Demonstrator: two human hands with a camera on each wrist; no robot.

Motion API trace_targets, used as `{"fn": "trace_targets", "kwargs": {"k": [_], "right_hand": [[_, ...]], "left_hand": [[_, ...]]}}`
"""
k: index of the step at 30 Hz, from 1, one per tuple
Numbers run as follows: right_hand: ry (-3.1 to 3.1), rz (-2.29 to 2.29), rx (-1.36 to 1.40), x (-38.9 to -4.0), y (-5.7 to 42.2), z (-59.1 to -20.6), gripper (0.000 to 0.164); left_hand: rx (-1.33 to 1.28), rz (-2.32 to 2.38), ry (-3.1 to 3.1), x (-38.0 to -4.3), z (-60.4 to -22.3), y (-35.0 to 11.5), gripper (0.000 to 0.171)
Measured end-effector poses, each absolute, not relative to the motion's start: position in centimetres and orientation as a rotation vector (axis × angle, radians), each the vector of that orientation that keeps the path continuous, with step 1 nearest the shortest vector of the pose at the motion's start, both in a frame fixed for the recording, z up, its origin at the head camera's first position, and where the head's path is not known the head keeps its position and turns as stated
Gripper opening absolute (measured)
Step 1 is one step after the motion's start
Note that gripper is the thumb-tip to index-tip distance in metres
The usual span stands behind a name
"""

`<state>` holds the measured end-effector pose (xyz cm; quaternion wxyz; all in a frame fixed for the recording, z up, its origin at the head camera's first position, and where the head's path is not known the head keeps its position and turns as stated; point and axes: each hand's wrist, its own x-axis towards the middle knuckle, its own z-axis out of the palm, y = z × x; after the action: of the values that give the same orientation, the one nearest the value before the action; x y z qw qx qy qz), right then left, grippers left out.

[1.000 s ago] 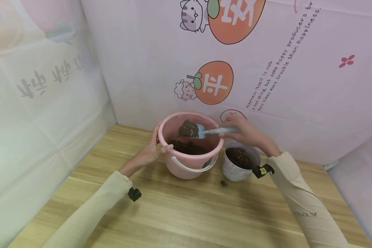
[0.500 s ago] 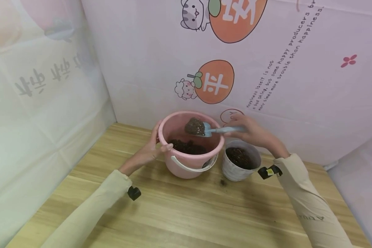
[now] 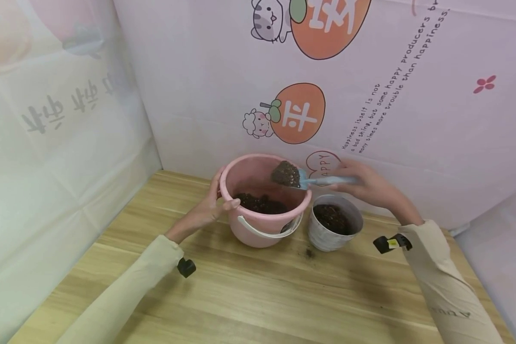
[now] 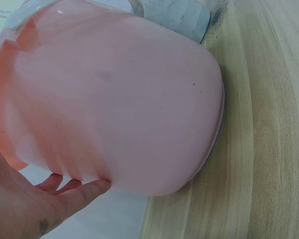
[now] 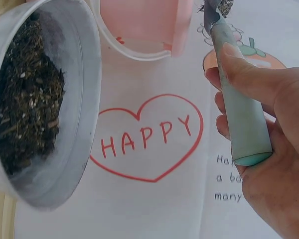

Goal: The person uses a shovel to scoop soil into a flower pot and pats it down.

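Note:
My left hand (image 3: 204, 212) holds the rim of a pink bucket (image 3: 251, 232), thumb over the edge. In the left wrist view, its fingers (image 4: 82, 195) press the bucket's outer wall. Dark soil lies low inside the bucket, and a white handle hangs down its front. My right hand (image 3: 367, 185) grips the light blue handle of a small garden trowel (image 3: 331, 180). A heaped clump of soil (image 3: 286, 174) sits on the trowel's blade, above the bucket's right rim. Right of the bucket stands a grey-white flowerpot (image 3: 327, 240) containing dark soil (image 5: 30, 99).
Both containers stand on a wooden table (image 3: 241, 296), close to a printed cloth wall (image 3: 206, 105) behind. Some spilled soil (image 3: 310, 253) lies on the table in front of the flowerpot. Another cloth wall (image 3: 90, 181) borders the left side.
The right hand has moved right with the loaded trowel, from over the bucket's middle to its right rim. The left hand and the bucket have stayed in place.

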<state>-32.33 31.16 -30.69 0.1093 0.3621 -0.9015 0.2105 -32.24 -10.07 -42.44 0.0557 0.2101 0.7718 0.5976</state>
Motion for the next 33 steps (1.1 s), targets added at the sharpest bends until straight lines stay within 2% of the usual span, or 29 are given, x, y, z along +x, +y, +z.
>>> {"fn": "trace_targets", "kwargs": {"k": [8, 13, 21, 33], "right_hand": [[-2.68, 0.694, 0.951, -31.3, 33.5, -30.4, 0.021], [-2.672, 0.678, 0.925, -30.6, 35.1, -30.6, 0.008], [-2.67, 0.676, 0.885, -29.7, 38.2, -31.7, 0.018], [-2.723, 0.645, 0.828, -28.6, 42.2, -33.5, 0.019]], "left_hand": [[0.64, 1.815, 2.338, -32.2, -42.3, -10.1, 0.109], [0.654, 1.82, 2.323, -32.2, -42.2, -10.0, 0.111], [0.648, 1.816, 2.33, -32.2, -42.3, -10.0, 0.111], [0.649, 1.806, 2.345, -32.2, -42.4, -10.1, 0.109]]}}
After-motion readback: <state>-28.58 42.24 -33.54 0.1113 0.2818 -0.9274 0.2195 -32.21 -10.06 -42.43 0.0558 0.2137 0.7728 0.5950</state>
